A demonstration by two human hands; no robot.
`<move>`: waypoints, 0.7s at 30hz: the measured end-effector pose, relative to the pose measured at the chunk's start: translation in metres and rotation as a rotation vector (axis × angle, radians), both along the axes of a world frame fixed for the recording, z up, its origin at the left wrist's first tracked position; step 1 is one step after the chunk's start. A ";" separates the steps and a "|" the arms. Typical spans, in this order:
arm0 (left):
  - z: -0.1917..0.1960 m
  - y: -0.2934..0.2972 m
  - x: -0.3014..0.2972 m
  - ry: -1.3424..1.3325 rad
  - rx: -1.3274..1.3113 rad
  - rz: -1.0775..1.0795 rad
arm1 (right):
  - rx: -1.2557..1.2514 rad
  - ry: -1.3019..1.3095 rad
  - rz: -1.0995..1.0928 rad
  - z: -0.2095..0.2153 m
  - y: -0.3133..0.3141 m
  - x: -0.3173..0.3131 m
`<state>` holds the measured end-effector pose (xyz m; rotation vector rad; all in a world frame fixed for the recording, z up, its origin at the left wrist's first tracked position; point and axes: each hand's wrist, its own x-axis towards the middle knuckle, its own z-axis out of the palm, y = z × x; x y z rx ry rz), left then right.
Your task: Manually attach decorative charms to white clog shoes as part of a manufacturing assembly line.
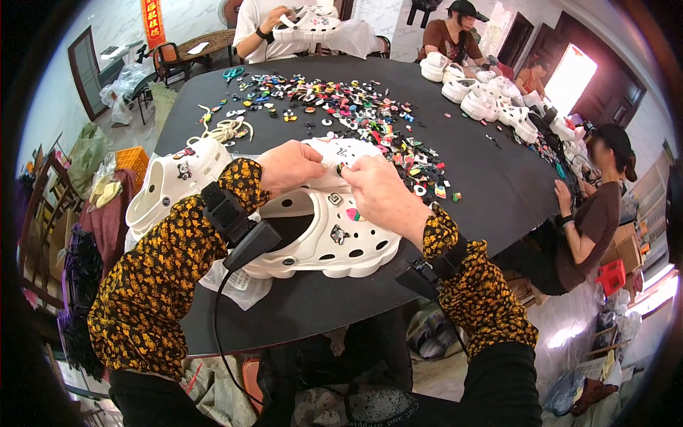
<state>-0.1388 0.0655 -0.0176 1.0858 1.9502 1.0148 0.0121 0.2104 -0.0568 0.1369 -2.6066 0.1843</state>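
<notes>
Above the white clogs my left hand (293, 168) and my right hand (388, 191) meet, fingers pinched close together. A small dark bit shows at the right fingertips; the fingers hide what it is. Just behind them is a white clog (329, 148) with a dark charm on it, partly covered by my hands. In front and below lies another white clog (370, 250), its holes open and several charms fixed on its top, one pink and green. A third white clog (154, 201), bearing a panda charm (185, 171), stands beside my left forearm.
Loose colourful charms (341, 103) spread over the black table (491, 206). A cream cord (229, 130) lies at the left, clear plastic (249, 293) under the clogs. White clogs (480, 103) line the far right. Co-workers sit around, one holding a clog (309, 25) across the table.
</notes>
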 end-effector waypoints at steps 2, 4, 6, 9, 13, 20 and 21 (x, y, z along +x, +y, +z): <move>-0.006 0.002 -0.002 -0.029 0.027 0.008 | -0.029 -0.028 -0.008 -0.002 -0.003 0.000; -0.011 0.002 -0.006 -0.059 0.052 0.022 | -0.061 -0.056 -0.011 -0.002 -0.007 -0.001; -0.010 0.002 -0.007 -0.074 0.033 0.023 | -0.052 -0.103 -0.007 -0.001 -0.009 -0.002; -0.001 0.002 0.001 -0.123 0.011 0.072 | -0.064 -0.094 0.009 -0.004 -0.008 -0.003; -0.012 0.005 -0.005 -0.210 0.068 0.095 | -0.108 -0.120 0.035 -0.004 -0.003 -0.009; -0.015 0.006 -0.004 -0.254 0.059 0.153 | -0.046 -0.193 0.061 -0.005 0.004 -0.020; -0.016 0.007 -0.002 -0.253 0.098 0.158 | -0.032 -0.203 0.060 -0.004 0.005 -0.021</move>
